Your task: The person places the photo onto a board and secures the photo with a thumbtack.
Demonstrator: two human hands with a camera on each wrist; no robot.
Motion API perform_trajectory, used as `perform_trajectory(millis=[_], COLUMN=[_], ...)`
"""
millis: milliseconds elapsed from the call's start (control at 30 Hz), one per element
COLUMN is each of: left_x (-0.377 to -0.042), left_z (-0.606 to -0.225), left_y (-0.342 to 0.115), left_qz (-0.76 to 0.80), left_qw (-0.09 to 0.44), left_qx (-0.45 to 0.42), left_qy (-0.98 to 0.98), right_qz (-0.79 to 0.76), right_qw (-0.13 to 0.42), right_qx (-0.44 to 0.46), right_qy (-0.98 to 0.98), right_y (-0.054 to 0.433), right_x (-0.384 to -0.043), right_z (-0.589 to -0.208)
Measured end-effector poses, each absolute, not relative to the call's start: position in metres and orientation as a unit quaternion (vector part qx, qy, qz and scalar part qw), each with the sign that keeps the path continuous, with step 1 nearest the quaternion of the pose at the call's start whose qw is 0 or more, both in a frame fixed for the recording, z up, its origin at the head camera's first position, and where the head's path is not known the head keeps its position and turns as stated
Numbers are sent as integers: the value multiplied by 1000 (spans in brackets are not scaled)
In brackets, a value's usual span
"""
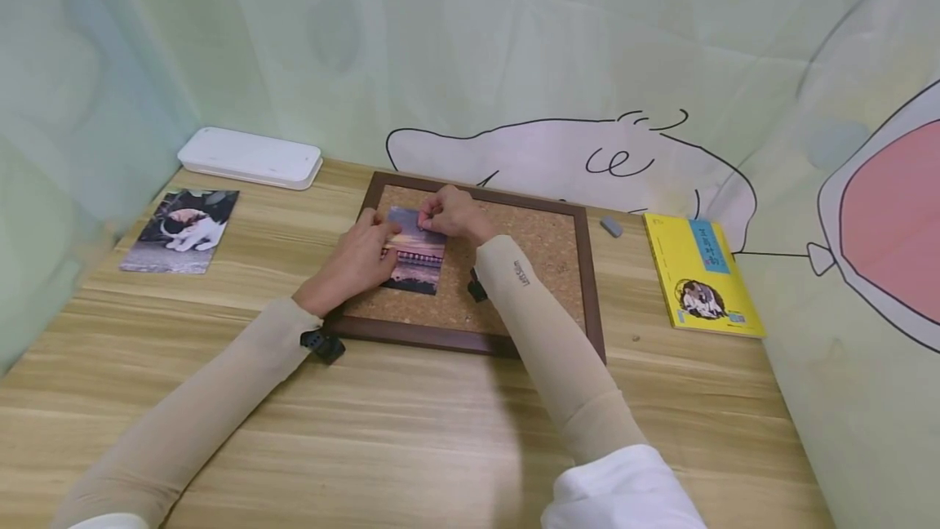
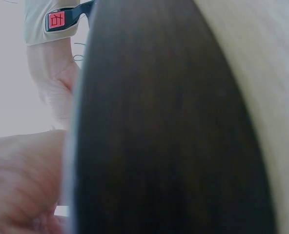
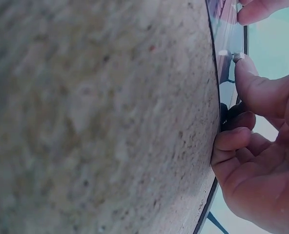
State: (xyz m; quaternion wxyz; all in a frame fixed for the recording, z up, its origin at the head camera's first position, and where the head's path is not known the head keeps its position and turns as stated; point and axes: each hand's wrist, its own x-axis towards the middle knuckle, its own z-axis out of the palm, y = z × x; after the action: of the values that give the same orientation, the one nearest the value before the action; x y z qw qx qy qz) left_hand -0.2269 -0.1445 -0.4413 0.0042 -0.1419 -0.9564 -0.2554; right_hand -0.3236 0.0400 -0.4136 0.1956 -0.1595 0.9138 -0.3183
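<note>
A sunset photo (image 1: 417,274) lies on the left part of a brown-framed cork board (image 1: 539,268). On its left edge rests my left hand (image 1: 356,255), thumb and fingertips pressing the print. My right hand (image 1: 457,215) is over the photo's upper part, its fingertips pinching a small pin (image 3: 238,57); the right wrist view shows the pin's end at the thumb tip, against the glossy print. That view has the cork surface close up. In the left wrist view the dark frame (image 2: 169,122) hides most of the left hand (image 2: 25,180).
A second photo, of a black-and-white cat (image 1: 184,231), lies at the left of the wooden table (image 1: 411,431). Behind it stands a white case (image 1: 250,157). Right of the board are a grey eraser (image 1: 611,226) and a yellow book (image 1: 701,276). A printed curtain (image 1: 514,31) borders the table.
</note>
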Motion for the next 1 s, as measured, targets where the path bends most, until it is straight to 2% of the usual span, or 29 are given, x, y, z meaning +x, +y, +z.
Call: perform_trajectory(millis=[500,1000], left_x=[-227,-227], left_z=[-441,-441], left_y=[-144,-143], left_qz=[-255,-253], left_qw=[5,-10], left_qx=[-143,-130], left_qy=[-956,-959], right_qz=[-308,-337], right_qw=[180,185], right_qx=[-162,-117], right_qy=[920,916], right_y=[39,38], right_x=[-327,-325], right_z=[-416,-413])
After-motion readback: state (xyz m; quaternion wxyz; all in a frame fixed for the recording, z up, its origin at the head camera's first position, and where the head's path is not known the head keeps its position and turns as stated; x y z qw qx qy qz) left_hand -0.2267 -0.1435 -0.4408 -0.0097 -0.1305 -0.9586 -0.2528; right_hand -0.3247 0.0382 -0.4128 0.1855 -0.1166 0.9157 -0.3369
